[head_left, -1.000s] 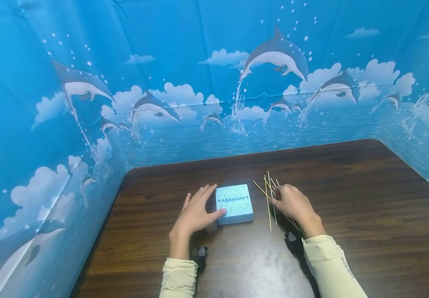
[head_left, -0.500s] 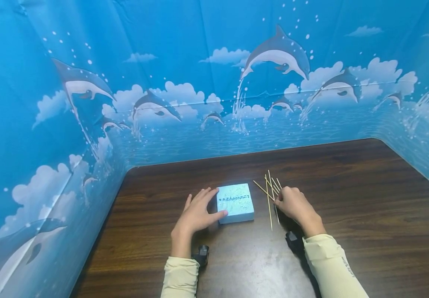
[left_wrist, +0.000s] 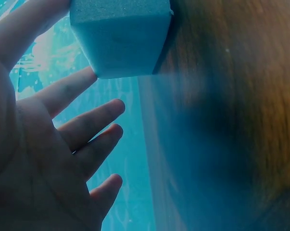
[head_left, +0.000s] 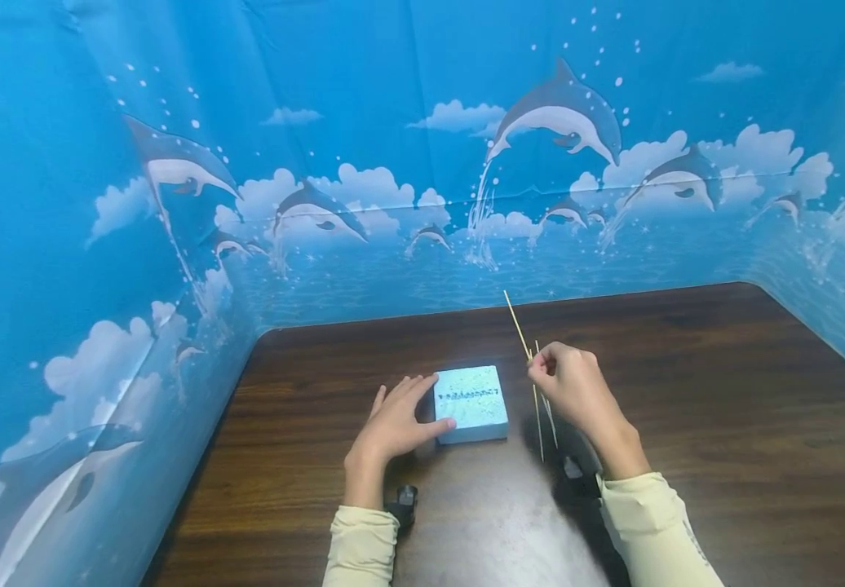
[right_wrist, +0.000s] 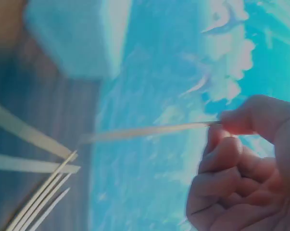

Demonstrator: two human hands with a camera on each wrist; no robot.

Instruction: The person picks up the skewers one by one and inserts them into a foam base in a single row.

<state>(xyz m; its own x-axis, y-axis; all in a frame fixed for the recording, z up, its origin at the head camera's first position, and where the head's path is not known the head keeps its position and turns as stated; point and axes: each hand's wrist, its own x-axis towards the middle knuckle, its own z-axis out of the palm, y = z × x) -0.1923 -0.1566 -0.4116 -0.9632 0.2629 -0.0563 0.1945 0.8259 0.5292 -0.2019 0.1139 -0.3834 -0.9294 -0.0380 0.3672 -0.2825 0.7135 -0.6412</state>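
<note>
In the head view a pale blue foam block point(head_left: 475, 412) lies on the table, a row of small dark marks across its top. My left hand point(head_left: 393, 428) rests at its left side, thumb and index finger touching it, the fingers spread and straight. The left wrist view shows that index fingertip against the block's point(left_wrist: 123, 45) edge. With thumb and index finger, my right hand point(head_left: 578, 390) pinches the end of a thin wooden stick point(head_left: 515, 322), raised off the table. Several other sticks point(head_left: 537, 420) lie below that hand, partly hidden by it.
The dark wooden table point(head_left: 305, 424) ends at a blue backdrop point(head_left: 364, 277) printed with dolphins, which stands along its back and sides. A black wrist device point(head_left: 406, 499) sits under each wrist.
My right hand has taken hold of one stick and lifted it away from the pile, moving a little toward the back. My left hand stays at the foam block. The view has shifted slightly.
</note>
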